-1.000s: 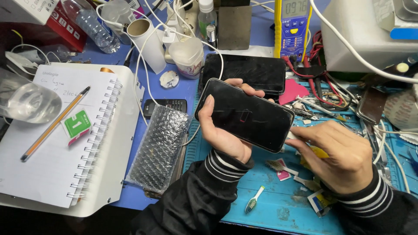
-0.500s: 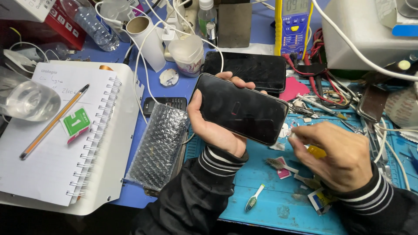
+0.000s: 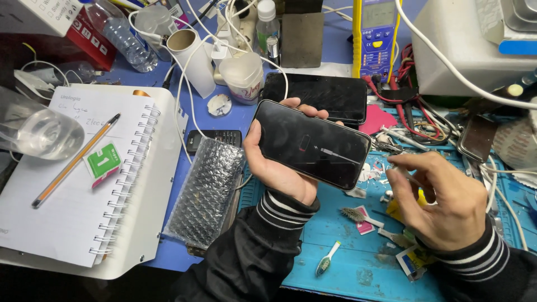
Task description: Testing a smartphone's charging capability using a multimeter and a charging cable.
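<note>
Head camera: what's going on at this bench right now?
A person holds a black smartphone in the left hand above a blue work mat, its dark screen showing a small low-battery symbol. The right hand is beside the phone's lower end, pinching something too small to identify. A second dark phone lies behind, a bubble-wrap pouch and a spiral notebook to the left.
</note>
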